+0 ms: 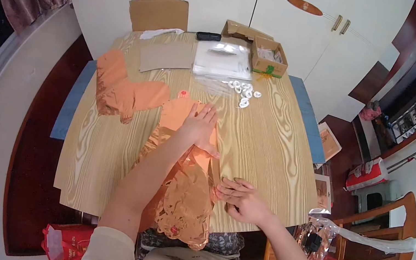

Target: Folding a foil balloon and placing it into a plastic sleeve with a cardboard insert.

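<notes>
A deflated copper-coloured foil balloon lies lengthwise in front of me, wrinkled and partly folded. Its lower end hangs over the table's near edge, and a red spot marks its far tab. My left hand rests flat on the upper part, fingers stretched away from me. At the right edge of the foil is my right hand, its fingers extended and the fingertips touching that edge; its thumb is partly tucked below. A second copper foil balloon, flat and bent in shape, lies to the left on the wood-grain table.
Toward the back are a stack of clear plastic bags, a grey sheet, small white rings, thin clear strips, a black object and an open cardboard box. A wooden chair stands at the right.
</notes>
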Demonstrator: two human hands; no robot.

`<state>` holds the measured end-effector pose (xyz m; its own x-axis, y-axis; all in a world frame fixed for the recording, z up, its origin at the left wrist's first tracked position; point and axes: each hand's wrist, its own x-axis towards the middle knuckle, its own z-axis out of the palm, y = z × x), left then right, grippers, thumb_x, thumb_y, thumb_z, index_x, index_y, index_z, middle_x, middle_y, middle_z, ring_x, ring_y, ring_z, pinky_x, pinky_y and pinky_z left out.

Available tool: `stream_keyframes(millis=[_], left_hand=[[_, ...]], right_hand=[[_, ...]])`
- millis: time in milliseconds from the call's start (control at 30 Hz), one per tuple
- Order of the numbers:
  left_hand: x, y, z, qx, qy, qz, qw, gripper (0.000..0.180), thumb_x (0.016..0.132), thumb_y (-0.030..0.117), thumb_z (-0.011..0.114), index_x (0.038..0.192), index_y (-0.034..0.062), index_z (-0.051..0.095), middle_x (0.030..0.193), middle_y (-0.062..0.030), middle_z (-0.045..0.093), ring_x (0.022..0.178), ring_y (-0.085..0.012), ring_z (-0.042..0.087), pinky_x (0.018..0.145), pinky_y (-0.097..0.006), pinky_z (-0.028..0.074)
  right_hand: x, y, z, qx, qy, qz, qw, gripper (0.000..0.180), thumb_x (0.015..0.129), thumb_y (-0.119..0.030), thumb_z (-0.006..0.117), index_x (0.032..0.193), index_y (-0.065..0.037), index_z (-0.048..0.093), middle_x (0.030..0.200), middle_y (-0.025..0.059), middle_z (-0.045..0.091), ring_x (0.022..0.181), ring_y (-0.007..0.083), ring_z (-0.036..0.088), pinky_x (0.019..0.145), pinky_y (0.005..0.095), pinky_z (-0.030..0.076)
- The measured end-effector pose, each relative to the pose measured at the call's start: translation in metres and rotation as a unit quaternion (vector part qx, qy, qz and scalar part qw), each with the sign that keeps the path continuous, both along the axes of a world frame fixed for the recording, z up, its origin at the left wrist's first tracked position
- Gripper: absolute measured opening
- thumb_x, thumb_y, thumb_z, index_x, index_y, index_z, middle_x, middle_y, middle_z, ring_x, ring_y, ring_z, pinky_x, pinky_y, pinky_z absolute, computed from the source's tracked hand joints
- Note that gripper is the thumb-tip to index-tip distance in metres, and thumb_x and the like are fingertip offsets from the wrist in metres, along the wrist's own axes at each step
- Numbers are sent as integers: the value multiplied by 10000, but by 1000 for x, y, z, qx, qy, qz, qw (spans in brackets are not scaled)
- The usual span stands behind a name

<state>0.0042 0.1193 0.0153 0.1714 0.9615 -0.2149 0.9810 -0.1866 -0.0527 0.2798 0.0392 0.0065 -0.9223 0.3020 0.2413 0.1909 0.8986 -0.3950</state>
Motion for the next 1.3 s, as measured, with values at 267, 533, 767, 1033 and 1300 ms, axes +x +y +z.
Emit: stream_keyframes(millis=[267,533,767,1033,1300], left_hand=[[-53,-68,5,222,-177,-28,958,777,892,521,579,1353,-84,423,1397,-255,454,1328,-403,399,1104,-484,312],[-84,-192,2,108,-166,80,977,535,917,334,574,1333,6,490,1369,-174,491,1287,-347,438,1076,-447,345],[-67,-189,-5,146,-198,37,969,542,906,348,582,1355,62,482,1379,-110,500,1289,-288,446,1059,-435,322],[-60,-178,-11,141,-178,27,974,589,877,407,601,1369,107,479,1401,-74,497,1280,-264,464,1049,-426,319],[-65,-173,-18,134,-212,-3,968,572,889,376,591,1363,77,474,1419,-97,479,1302,-297,446,1090,-446,311]], right_hand=[[10,5,-9,-116,102,-35,987,331,803,-101,565,1102,-30,689,1236,136,645,1190,308,585,1062,439,399],[-53,50,-11,0,62,-159,985,441,941,-225,522,1287,48,528,1304,234,566,1217,377,533,1077,437,379],[-72,59,-28,66,9,-195,979,531,988,-333,458,1324,77,485,1381,250,495,1327,358,435,1129,428,320],[-73,56,-28,44,1,-197,979,603,993,-381,441,1334,117,455,1408,265,461,1356,364,398,1142,428,298],[-74,57,-32,61,10,-201,978,612,980,-377,476,1320,131,458,1403,273,461,1345,388,403,1137,421,304]])
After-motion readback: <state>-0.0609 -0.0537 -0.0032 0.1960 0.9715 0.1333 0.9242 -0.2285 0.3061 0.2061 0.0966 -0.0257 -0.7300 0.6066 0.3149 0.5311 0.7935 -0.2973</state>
